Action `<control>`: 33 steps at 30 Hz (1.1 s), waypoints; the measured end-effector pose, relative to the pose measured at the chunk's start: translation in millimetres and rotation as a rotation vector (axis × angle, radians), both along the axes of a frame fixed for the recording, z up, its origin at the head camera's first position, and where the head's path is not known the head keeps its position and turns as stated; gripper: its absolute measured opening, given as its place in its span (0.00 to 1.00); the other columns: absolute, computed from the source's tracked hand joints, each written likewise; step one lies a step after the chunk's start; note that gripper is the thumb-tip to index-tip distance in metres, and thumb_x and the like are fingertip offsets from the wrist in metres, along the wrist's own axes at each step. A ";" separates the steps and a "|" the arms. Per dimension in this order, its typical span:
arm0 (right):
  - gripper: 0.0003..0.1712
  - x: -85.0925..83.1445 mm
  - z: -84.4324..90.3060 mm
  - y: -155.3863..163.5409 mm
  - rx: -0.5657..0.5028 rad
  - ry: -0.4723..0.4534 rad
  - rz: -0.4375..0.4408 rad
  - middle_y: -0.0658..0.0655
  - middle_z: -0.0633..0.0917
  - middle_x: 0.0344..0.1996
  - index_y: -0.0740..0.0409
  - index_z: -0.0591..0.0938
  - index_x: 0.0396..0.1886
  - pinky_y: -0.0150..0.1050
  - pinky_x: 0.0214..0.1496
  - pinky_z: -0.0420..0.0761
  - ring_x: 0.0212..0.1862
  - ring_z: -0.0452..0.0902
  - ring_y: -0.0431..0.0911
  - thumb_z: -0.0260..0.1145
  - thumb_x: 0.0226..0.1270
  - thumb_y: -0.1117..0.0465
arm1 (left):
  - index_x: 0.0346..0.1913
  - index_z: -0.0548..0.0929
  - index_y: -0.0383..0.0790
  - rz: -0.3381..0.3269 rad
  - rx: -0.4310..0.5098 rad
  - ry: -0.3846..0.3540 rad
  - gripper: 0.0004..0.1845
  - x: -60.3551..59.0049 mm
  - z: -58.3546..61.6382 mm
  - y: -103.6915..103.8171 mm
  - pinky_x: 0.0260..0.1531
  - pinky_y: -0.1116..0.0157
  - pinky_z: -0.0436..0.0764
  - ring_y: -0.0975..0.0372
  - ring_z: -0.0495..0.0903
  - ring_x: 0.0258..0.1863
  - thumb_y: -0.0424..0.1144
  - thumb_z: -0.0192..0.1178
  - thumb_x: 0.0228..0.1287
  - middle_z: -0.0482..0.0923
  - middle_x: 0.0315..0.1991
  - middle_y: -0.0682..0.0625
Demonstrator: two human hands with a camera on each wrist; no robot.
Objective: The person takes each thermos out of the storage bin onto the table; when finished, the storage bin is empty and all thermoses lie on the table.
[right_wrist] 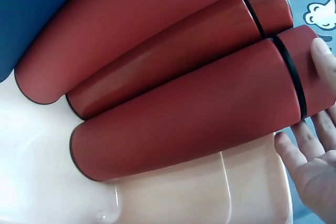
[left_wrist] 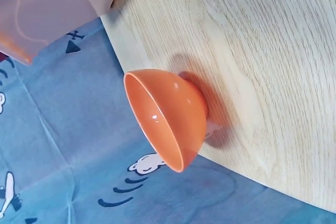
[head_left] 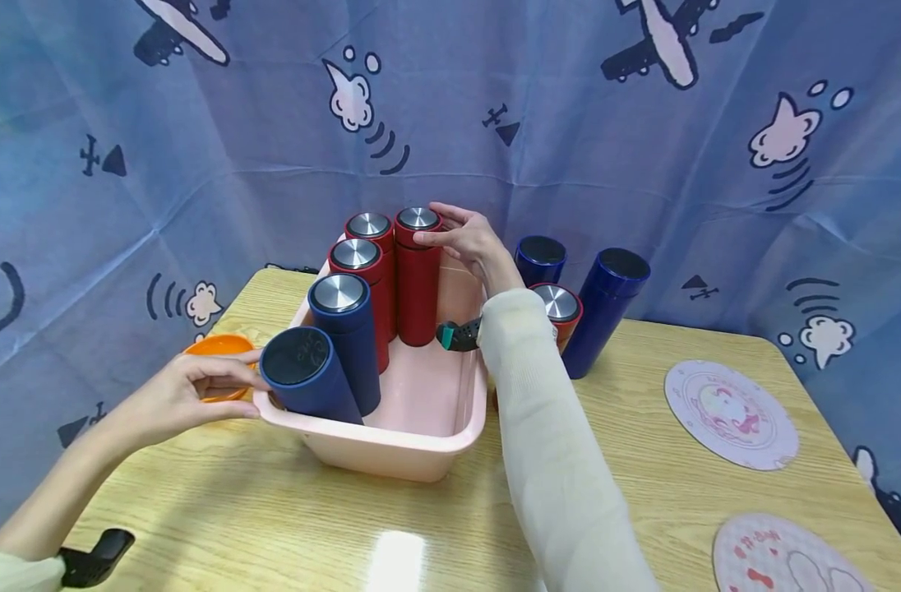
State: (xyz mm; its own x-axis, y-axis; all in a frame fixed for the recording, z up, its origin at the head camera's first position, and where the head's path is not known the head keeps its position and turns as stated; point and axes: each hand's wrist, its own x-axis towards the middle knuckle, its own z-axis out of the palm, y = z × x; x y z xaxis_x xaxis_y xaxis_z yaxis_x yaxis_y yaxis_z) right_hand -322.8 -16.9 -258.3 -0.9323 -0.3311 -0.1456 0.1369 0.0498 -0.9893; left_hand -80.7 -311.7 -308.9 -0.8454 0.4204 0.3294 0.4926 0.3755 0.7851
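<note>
A pale pink bin [head_left: 402, 440] holds several flasks. My right hand [head_left: 467, 242] holds the cap of a red vacuum flask [head_left: 418, 288], standing at the bin's far side; in the right wrist view, the thumb lies on one side of its cap and the fingers on the other. Beside it stand two more red flasks [head_left: 369, 224] [head_left: 356, 254] with silver tops. Nearer are a blue flask [head_left: 339, 293] with a silver top and a tilted dark blue flask [head_left: 297, 357]. My left hand [head_left: 173, 399] touches the near left corner, fingertips against the tilted flask and thumb by the rim.
An orange bowl [left_wrist: 178, 114] sits left of the bin, behind my left hand. Right of the bin stand two blue flasks [head_left: 541, 251] [head_left: 606, 308] and an orange one with a silver top [head_left: 557, 304], partly behind my sleeve. Two round mats [head_left: 732, 415] [head_left: 783, 559] lie at the table's right.
</note>
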 end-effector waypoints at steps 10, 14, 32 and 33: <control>0.37 0.0 -7.5 1.2 0.036 0.033 -0.008 0.57 0.74 0.64 0.53 0.73 0.66 0.43 0.66 0.70 0.64 0.69 0.49 0.73 0.55 0.69 | 0.43 0.86 0.37 0.013 0.007 -0.010 0.19 0.7 -0.7 0.9 0.47 0.76 0.79 0.75 0.70 0.60 0.18 0.68 0.48 0.80 0.50 0.61; 0.36 -0.1 -8.8 0.6 0.081 0.070 -0.023 0.57 0.78 0.60 0.53 0.75 0.64 0.41 0.66 0.71 0.62 0.72 0.49 0.75 0.54 0.66 | 0.43 0.86 0.37 0.024 0.007 -0.014 0.18 1.4 0.2 1.4 0.47 0.75 0.79 0.76 0.70 0.59 0.18 0.68 0.48 0.80 0.49 0.61; 0.33 4.5 -9.1 -2.5 0.045 0.090 -0.058 0.59 0.78 0.59 0.55 0.77 0.62 0.40 0.59 0.77 0.59 0.76 0.49 0.74 0.54 0.68 | 0.42 0.86 0.36 0.040 -0.005 -0.030 0.17 1.3 -0.1 -0.5 0.46 0.74 0.80 0.76 0.71 0.59 0.18 0.68 0.48 0.80 0.50 0.63; 0.33 5.2 -8.6 -2.8 0.045 0.087 -0.063 0.59 0.78 0.59 0.55 0.77 0.62 0.40 0.59 0.77 0.58 0.76 0.49 0.74 0.54 0.68 | 0.42 0.86 0.36 0.036 -0.003 -0.029 0.17 1.2 -0.2 -0.5 0.46 0.74 0.80 0.76 0.71 0.59 0.18 0.68 0.48 0.80 0.49 0.62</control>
